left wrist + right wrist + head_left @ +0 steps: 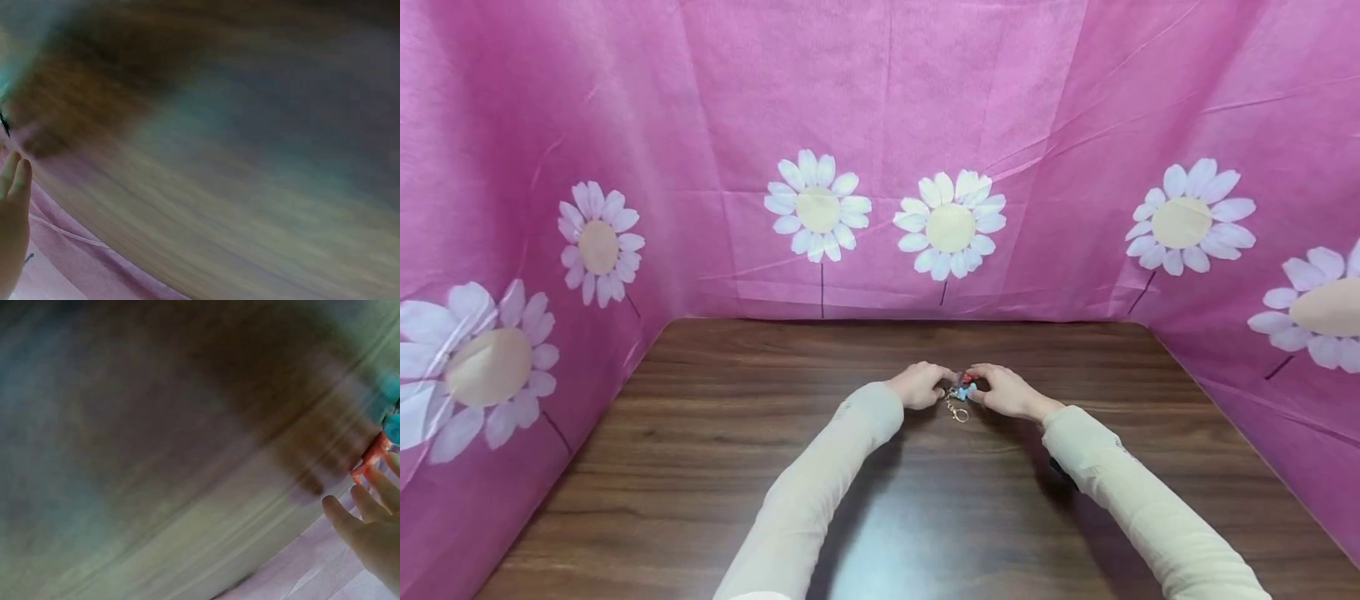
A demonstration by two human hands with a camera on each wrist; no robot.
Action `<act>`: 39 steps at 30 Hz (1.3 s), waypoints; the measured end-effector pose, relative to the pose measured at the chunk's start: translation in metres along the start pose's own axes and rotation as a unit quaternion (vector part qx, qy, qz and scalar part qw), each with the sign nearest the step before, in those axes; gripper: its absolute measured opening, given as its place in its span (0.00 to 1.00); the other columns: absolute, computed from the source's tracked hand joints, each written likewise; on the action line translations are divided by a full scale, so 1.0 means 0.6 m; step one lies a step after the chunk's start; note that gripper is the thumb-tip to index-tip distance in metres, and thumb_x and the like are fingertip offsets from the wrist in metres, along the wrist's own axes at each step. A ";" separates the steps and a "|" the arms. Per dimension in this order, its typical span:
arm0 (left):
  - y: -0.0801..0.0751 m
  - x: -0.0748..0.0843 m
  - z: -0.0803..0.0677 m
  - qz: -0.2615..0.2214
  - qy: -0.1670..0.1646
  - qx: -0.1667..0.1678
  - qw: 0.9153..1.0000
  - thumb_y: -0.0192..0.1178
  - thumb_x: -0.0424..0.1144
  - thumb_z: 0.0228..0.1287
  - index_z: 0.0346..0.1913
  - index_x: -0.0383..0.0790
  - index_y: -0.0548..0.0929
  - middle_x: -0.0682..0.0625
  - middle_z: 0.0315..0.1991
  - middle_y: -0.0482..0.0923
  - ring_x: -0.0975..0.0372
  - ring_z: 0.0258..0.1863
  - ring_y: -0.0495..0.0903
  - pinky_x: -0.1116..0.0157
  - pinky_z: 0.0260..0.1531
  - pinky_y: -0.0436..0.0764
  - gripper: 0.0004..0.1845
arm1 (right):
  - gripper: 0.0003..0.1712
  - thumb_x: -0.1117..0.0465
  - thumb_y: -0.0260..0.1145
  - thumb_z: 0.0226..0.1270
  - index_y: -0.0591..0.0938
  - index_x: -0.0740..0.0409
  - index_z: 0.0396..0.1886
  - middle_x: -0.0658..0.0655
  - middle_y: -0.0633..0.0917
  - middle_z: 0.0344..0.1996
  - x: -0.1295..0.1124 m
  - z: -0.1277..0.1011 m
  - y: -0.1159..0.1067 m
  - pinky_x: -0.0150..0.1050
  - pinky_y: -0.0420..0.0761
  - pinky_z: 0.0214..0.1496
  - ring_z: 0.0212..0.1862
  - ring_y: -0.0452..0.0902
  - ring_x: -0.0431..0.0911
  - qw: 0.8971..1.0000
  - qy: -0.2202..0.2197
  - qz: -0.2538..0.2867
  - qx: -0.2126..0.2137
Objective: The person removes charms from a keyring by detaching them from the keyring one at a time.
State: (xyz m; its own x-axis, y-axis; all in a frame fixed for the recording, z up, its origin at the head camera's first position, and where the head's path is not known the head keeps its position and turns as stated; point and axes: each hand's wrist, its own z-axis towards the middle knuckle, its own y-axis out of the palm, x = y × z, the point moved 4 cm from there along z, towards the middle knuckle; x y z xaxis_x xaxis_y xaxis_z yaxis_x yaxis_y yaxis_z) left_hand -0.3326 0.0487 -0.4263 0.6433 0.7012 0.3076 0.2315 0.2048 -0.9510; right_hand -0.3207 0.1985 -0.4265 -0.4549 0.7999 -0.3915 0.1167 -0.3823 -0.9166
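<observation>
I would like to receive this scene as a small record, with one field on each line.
Object: small keychain with blue and red parts and a gold-coloured metal clasp
Left hand: bare, close beside the keychain; contact unclear
Right hand: bare, holding the keychain
Sleeves: long, cream-coloured
Surface: brown wood-grain table
Backdrop: pink cloth printed with white daisies

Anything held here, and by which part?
The right hand apparently holds a keychain by its red part and blue part; whether the left hand does cannot be told.
</observation>
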 end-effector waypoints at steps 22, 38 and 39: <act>0.004 0.010 -0.010 0.121 -0.008 0.040 0.992 0.61 0.44 0.58 0.42 0.52 0.84 0.57 0.39 0.77 0.62 0.42 0.74 0.66 0.40 0.77 0.09 | 0.27 0.57 0.66 0.56 0.74 0.68 0.52 0.66 0.78 0.48 -0.005 -0.010 -0.003 0.54 0.73 0.52 0.51 0.74 0.58 0.998 0.039 -0.038 -0.013; 0.002 0.014 0.036 0.067 -0.023 0.028 0.997 0.63 0.40 0.56 0.49 0.50 0.82 0.53 0.46 0.78 0.60 0.49 0.75 0.66 0.51 0.74 0.16 | 0.19 0.60 0.70 0.52 0.83 0.63 0.44 0.52 0.82 0.29 -0.010 0.018 -0.012 0.40 0.73 0.39 0.34 0.73 0.44 0.999 0.004 0.018 -0.047; 0.001 0.014 0.037 0.067 -0.027 0.030 0.997 0.64 0.40 0.55 0.47 0.50 0.83 0.53 0.44 0.79 0.60 0.47 0.75 0.67 0.50 0.74 0.15 | 0.18 0.60 0.70 0.51 0.83 0.62 0.43 0.51 0.80 0.26 -0.010 0.020 -0.012 0.38 0.72 0.38 0.32 0.72 0.44 0.998 0.007 0.020 -0.053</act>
State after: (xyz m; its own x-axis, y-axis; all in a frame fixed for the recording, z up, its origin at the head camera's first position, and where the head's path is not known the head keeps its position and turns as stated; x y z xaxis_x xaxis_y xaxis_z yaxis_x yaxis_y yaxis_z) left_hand -0.3433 0.0697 -0.4252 0.6252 0.7601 0.1769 0.1006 0.1463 -0.9841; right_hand -0.3295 0.1907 -0.4165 -0.4353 0.7920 -0.4281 0.2269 -0.3636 -0.9035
